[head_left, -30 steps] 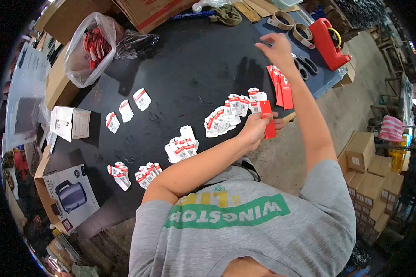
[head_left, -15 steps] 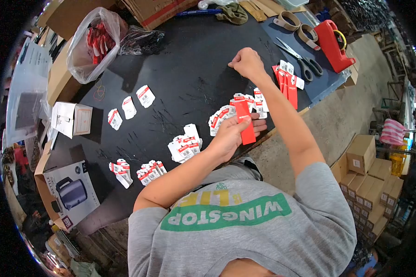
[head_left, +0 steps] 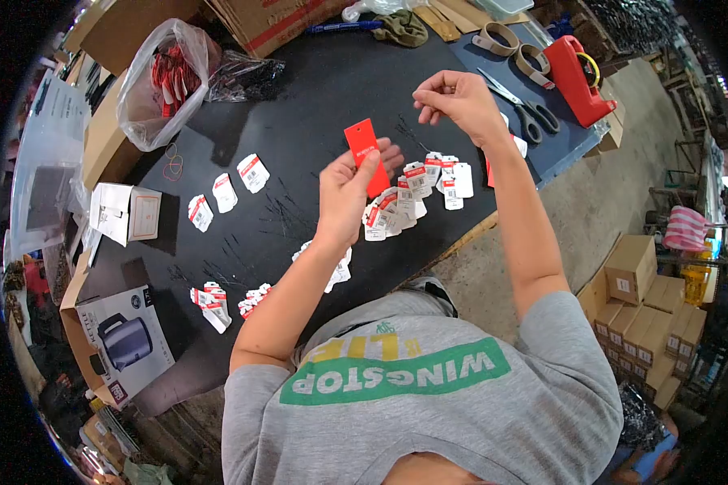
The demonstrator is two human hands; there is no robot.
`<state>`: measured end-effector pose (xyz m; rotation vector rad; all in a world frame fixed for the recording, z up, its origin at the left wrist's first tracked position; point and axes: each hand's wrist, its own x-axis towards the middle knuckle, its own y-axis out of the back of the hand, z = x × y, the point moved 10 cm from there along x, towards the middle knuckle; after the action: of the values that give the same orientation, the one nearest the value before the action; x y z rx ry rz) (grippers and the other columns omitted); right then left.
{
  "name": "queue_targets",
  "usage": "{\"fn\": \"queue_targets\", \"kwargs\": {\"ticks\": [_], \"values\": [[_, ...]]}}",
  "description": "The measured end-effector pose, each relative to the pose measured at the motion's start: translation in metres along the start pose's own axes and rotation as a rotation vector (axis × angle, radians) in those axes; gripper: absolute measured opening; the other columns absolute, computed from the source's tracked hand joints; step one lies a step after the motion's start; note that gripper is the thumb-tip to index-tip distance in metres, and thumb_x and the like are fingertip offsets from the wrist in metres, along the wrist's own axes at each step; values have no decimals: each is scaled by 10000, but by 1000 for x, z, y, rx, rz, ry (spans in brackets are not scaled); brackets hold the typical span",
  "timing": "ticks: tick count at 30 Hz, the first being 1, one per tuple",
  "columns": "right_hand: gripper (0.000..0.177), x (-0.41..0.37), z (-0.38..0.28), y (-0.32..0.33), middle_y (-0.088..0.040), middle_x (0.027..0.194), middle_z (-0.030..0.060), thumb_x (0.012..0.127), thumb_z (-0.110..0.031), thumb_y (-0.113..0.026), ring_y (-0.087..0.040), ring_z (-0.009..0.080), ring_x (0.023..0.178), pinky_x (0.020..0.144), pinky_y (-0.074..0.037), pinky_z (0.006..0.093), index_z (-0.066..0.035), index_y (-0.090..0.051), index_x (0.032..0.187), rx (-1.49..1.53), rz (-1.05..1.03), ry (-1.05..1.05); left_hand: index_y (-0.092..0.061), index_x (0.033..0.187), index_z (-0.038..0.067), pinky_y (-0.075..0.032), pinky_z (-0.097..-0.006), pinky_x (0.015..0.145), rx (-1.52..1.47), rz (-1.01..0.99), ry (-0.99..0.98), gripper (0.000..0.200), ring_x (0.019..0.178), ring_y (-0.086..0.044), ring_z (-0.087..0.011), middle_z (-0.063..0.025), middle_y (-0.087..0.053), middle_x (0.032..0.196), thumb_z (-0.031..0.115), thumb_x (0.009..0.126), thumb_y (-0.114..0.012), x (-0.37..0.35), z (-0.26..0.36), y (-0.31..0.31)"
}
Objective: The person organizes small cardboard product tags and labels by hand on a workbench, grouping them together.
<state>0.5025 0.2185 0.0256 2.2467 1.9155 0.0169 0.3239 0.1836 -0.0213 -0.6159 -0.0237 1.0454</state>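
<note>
A red hang tag with a small hole at its top is gripped between the thumb and fingers of my left hand, above the table. My right hand is raised to the right of it, thumb and forefinger pinched together; anything between them is too fine to make out. Thin black strands show just below my right fingers. A fanned row of white-and-red barcode tags lies near the table's front edge, beneath and right of my left hand. More tags are partly hidden behind my left forearm.
Small tag stacks lie at the left of the black table. Scissors, tape rolls and a red tape dispenser are at the right. A plastic bag, small white box and kettle box line the left.
My left hand has lifted the red tag up and left, away from the front edge. My right hand has shifted right, its fingers turned into a pinch.
</note>
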Motion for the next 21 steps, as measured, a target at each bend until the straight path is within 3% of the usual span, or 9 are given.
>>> {"fn": "queue_targets", "kwargs": {"ticks": [2, 9, 10, 17, 20, 21], "values": [[147, -7, -16, -7, -654, 762, 85, 817, -60, -647, -613, 109, 595, 541, -473, 207, 55, -624, 904, 65, -69, 69, -560, 1124, -74, -499, -317, 876, 125, 54, -131, 284, 969, -637, -243, -180, -643, 1041, 126, 923, -544, 10, 15, 6], [121, -28, -49, -35, -657, 750, 71, 816, -44, -644, -607, 83, 609, 541, -467, 203, 35, -644, 908, 17, -151, 116, -592, 1106, -69, -497, -254, 816, 246, 23, -208, 256, 908, -653, -173, -135, -664, 973, 99, 920, -541, 23, 30, -14], [113, -27, -47, -37, -656, 749, 64, 821, -39, -637, -603, 74, 604, 535, -458, 193, 33, -644, 908, -35, -134, 125, -629, 1052, -56, -482, -220, 702, 316, 56, -267, 220, 790, -631, -106, -83, -669, 863, 95, 912, -552, 25, 32, -13], [104, -30, -51, -36, -651, 742, 65, 816, -22, -632, -625, 84, 639, 541, -466, 188, 46, -635, 895, -114, -52, 162, -637, 1023, -41, -467, -213, 681, 543, 33, -271, 194, 748, -557, -49, -27, -640, 858, 95, 911, -556, 28, 34, -16], [109, -30, -54, -28, -653, 755, 81, 825, -40, -634, -641, 105, 667, 570, -502, 212, 50, -635, 886, 17, -1, 191, -640, 1025, -41, -463, -209, 660, 786, 85, -317, 173, 734, -536, -45, -11, -626, 831, 43, 897, -558, 27, 42, -22], [131, -29, -55, -29, -653, 760, 87, 835, -67, -635, -646, 116, 672, 587, -515, 224, 50, -641, 893, 90, -49, 174, -640, 1037, -29, -476, -224, 669, 736, 88, -520, 181, 739, -571, -70, -30, -645, 836, 10, 880, -557, 24, 55, -30]]}}
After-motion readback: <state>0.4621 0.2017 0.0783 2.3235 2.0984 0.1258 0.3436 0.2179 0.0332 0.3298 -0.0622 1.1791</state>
